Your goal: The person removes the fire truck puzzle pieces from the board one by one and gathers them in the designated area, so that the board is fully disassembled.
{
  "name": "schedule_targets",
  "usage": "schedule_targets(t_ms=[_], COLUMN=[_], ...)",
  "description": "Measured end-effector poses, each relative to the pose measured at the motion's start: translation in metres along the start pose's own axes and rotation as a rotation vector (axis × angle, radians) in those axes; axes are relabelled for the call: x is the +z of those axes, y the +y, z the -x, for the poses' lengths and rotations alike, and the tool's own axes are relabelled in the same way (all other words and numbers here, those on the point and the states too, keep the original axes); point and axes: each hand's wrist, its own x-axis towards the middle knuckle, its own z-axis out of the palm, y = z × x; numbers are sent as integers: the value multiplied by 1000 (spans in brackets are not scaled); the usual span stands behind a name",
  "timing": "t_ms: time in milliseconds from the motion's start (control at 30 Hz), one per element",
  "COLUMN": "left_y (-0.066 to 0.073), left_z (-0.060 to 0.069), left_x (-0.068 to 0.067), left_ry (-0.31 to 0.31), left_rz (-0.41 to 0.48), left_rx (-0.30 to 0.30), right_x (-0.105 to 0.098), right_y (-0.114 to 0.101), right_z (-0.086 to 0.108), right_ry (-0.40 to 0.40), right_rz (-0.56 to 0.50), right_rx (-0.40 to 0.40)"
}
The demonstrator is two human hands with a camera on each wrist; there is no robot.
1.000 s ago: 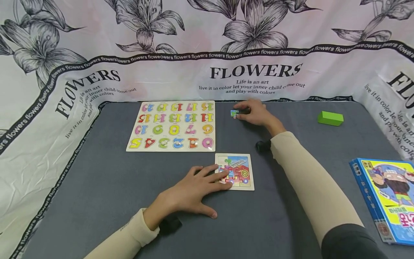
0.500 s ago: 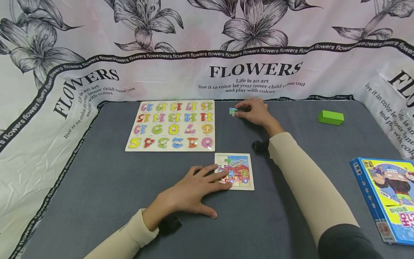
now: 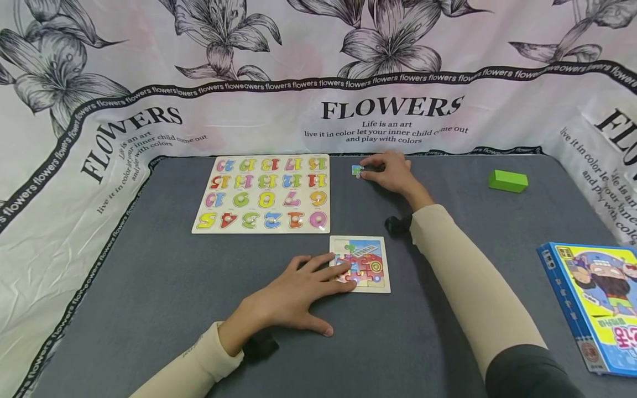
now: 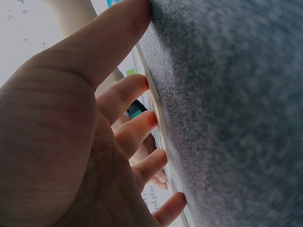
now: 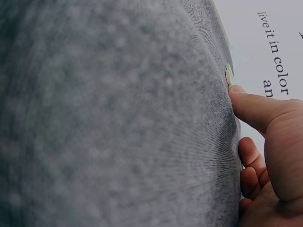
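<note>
My left hand [image 3: 297,291] lies with spread fingers on the left part of a small framed jigsaw puzzle [image 3: 375,285] showing a red vehicle with a ladder. Part of the picture is under those fingers; in the left wrist view several fingertips touch the puzzle's frame edge [image 4: 160,106]. Farther off, my right hand [image 3: 392,172] pinches a small blue-green jigsaw piece [image 3: 355,170] by its right side, between thumb and forefinger. The right wrist view has the thumb at the edge of this piece [image 5: 229,75], which sits at the cloth.
A number board [image 3: 261,227] with several rows of coloured numerals lies left of the piece, behind the small puzzle. On the right are a green block [image 3: 508,181] and a blue-and-yellow box [image 3: 589,309]. Flower-printed fabric [image 3: 269,124] rises along the back of the grey table.
The jigsaw piece and my right hand have shifted slightly left and away, toward the back edge. My left hand has stayed on the puzzle.
</note>
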Motion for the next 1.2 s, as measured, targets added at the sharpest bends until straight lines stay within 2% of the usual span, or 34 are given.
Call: schedule_targets(t_ms=[200, 300, 533, 633, 700, 867, 1200], left_y=[2, 3, 2, 2, 1, 0, 0], left_z=[0, -1, 0, 0, 1, 1, 1], left_x=[3, 4, 4, 4, 3, 2, 4], left_ry=[-5, -6, 12, 20, 26, 32, 31], left_rz=[3, 6, -4, -4, -6, -8, -6], left_rx=[6, 11, 20, 21, 20, 20, 25], right_x=[1, 0, -4, -6, -9, -15, -14], right_y=[3, 8, 10, 9, 9, 9, -3], right_z=[5, 7, 18, 27, 33, 54, 102], right_ry=[-2, 2, 29, 26, 7, -81, -228], right_rz=[-13, -54, -257, -340, -362, -323, -318], right_rx=[15, 13, 25, 3, -12, -41, -164])
